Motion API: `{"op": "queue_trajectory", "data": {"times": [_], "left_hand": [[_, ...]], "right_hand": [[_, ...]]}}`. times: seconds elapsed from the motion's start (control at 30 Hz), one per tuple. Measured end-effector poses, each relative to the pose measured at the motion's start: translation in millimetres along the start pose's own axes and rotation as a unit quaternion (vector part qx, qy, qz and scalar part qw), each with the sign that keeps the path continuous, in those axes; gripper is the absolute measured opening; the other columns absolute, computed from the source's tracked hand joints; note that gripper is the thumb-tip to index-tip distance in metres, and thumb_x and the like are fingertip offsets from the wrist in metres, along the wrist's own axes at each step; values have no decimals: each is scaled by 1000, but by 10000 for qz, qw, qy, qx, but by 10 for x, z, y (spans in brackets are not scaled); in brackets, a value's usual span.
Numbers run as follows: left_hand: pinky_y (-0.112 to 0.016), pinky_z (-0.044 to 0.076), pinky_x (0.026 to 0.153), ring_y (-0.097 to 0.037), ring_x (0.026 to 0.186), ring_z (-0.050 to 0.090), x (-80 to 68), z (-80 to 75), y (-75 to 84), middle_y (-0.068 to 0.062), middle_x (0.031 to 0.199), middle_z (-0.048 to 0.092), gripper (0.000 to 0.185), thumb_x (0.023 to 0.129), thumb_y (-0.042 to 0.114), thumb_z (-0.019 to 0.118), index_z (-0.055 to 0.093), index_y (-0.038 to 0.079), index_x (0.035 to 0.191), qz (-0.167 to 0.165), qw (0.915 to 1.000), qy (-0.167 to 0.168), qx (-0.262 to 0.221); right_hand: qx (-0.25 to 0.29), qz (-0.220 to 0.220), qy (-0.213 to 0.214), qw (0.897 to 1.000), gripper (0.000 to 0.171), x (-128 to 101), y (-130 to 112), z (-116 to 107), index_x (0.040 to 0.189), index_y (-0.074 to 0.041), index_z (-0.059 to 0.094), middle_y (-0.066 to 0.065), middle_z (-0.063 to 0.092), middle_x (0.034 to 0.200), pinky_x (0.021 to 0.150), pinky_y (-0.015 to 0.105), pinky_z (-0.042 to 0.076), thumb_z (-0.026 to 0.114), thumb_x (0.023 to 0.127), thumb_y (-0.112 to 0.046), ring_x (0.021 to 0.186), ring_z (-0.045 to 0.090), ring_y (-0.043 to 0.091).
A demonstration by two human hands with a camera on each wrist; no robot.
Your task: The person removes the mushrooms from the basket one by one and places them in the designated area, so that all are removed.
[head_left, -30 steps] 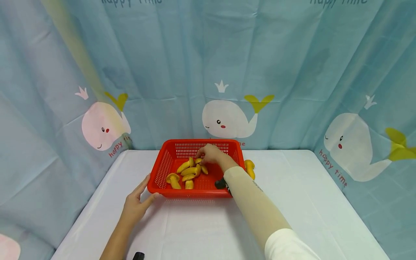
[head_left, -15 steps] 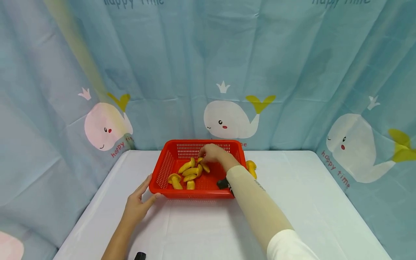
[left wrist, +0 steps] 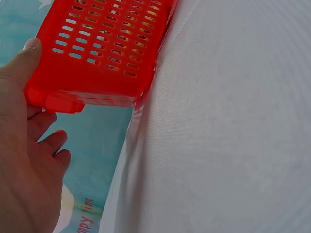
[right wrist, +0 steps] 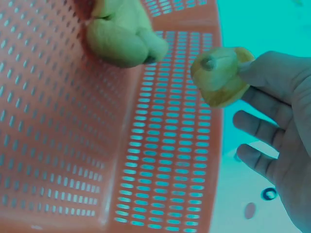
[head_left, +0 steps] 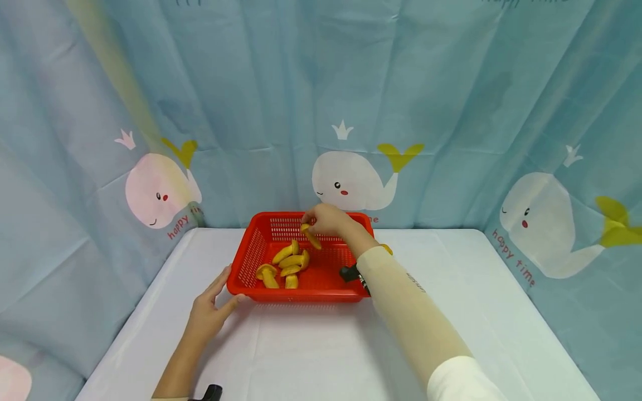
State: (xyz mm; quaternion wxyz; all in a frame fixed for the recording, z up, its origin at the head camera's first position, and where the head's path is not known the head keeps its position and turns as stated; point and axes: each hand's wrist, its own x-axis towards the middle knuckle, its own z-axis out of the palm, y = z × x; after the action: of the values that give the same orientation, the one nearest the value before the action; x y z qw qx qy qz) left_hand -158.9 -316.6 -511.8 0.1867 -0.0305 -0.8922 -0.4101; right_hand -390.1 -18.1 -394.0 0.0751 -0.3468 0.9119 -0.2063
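The right hand (head_left: pixel 328 220) is pinching a yellow mushroom (head_left: pixel 311 236) between thumb and fingertips, holding it in the air above the far part of the red basket (head_left: pixel 251 262). The left hand (head_left: pixel 208 314) is lying with fingers relaxed and straight against the basket's near left corner (the thumb is touching the rim). More yellow mushrooms (head_left: pixel 283 264) are lying in a heap on the basket floor. The basket is sitting on a white table (head_left: pixel 476 312), near its far edge.
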Motion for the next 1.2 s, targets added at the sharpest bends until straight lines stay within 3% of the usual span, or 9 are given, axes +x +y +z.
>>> {"op": "queue_trajectory", "data": {"times": [0.37, 0.57, 0.8, 1.07, 1.2], "left_hand": [[0, 25, 101, -24, 149, 39, -37, -23, -35, -4, 161, 43, 83, 89, 31, 81, 39, 25, 159, -17, 10000, 44, 63], [1, 25, 102, -9, 149, 37, -40, -32, -32, 0, 161, 42, 84, 88, 27, 83, 39, 25, 159, -6, 10000, 59, -10], [0, 25, 101, -22, 149, 39, -29, -16, -42, 0, 162, 41, 83, 89, 30, 81, 38, 28, 159, -53, 10000, 30, 72], [0, 26, 101, 7, 145, 34, -9, 11, -48, -3, 161, 42, 83, 88, 28, 82, 39, 28, 159, 57, 10000, 52, 3], [-1, 26, 101, -4, 148, 36, 4, 18, -32, -3, 161, 42, 83, 89, 28, 82, 38, 28, 159, 38, 10000, 18, -6]], "right_hand": [[113, -218, 420, 9988, 24, -185, -101, -59, 115, -22, 76, -11, 73, 106, 85, 30, 55, 71, 92, -19, 95, 63, 12], [426, -466, 502, 9967, 24, -364, -157, -152, 117, -20, 76, -10, 73, 111, 92, 31, 56, 70, 94, -20, 102, 63, 12], [870, -522, 780, 9918, 25, -631, -242, -255, 121, -19, 74, -7, 72, 117, 96, 34, 55, 70, 97, -20, 110, 63, 13], [1144, -551, 1279, 9836, 24, -1043, -366, -223, 119, -19, 75, -10, 72, 112, 91, 35, 56, 71, 95, -18, 108, 62, 14], [1069, -426, 1533, 9814, 22, -1195, -362, -158, 118, -25, 75, -13, 68, 114, 92, 35, 54, 70, 96, -23, 108, 58, 11]]}}
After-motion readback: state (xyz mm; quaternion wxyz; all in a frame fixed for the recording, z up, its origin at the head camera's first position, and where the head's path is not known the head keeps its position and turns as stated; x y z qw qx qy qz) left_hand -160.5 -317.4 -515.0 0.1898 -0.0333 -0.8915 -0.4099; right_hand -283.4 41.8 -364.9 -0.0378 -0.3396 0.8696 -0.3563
